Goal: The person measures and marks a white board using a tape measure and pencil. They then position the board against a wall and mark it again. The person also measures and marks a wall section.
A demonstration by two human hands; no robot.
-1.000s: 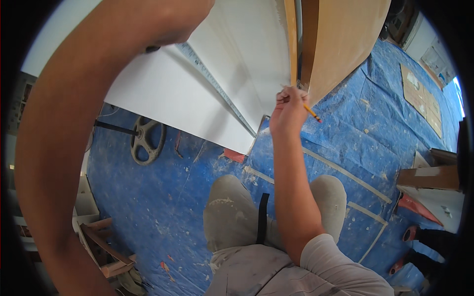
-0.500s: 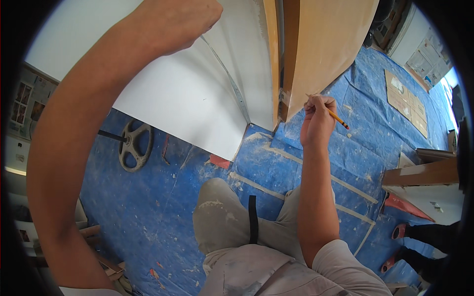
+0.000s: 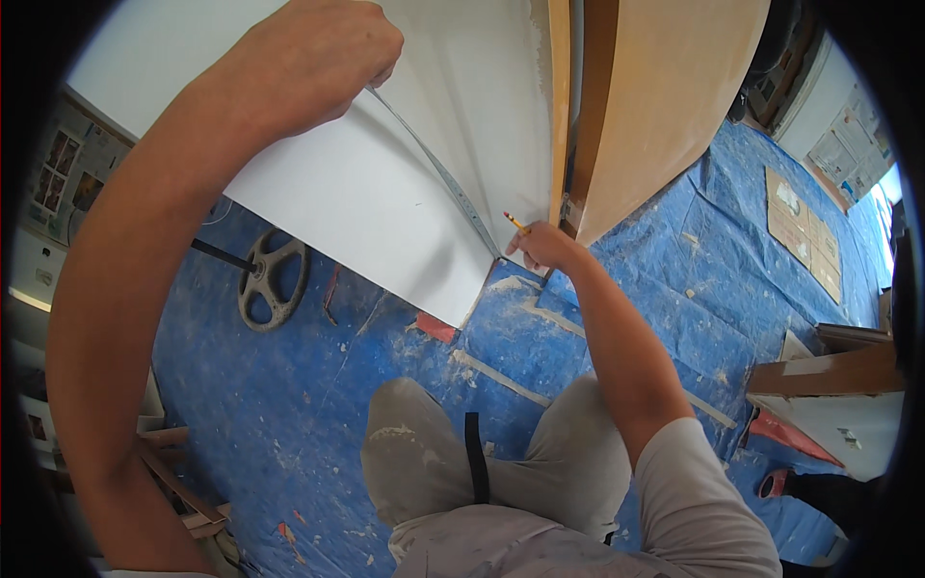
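Note:
At the upper left, my left hand is closed around a tape measure whose case I cannot see. Its silver blade runs slantwise from the fist down along the white panel to the panel's lower inner corner. My right hand is closed on a yellow pencil, with the red end sticking up. Fingertips of that hand point down beside the blade's lower end; whether they touch it I cannot tell. The white panel meets another white surface along the blade's line.
A wooden panel stands upright beyond my right hand. Blue sheeting with tape strips and dust covers the floor. A wheel-shaped base lies left, cardboard far right. Near a board stack, another person's foot shows.
My right hand, with the pencil, has moved left to the lower end of the blade. The left hand has shifted slightly left and still holds the tape measure.

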